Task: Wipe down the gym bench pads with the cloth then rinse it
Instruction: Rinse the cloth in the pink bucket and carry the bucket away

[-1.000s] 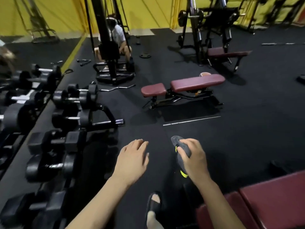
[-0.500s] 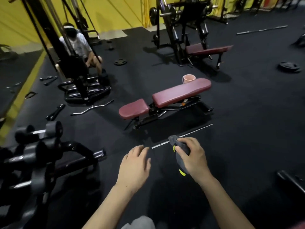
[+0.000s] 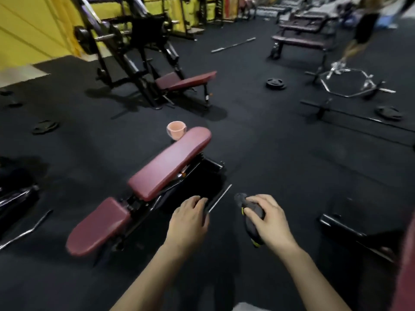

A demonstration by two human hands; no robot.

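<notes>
You are standing short of the maroon bench pads (image 3: 170, 164) with wiping not yet begun, by the look of it, and rinsing left after that. Your right hand (image 3: 272, 223) is gripping the grey cloth (image 3: 252, 225), fingers clamped round it; your left hand (image 3: 188, 221) is hanging empty, fingers loosely curled. A pink cup (image 3: 176, 130) is sitting at 12 o'clock beyond the long pad. Open black floor (image 3: 280, 164) is lying toward 1 o'clock; a thin steel bar (image 3: 221, 197) is lying beside the frame.
</notes>
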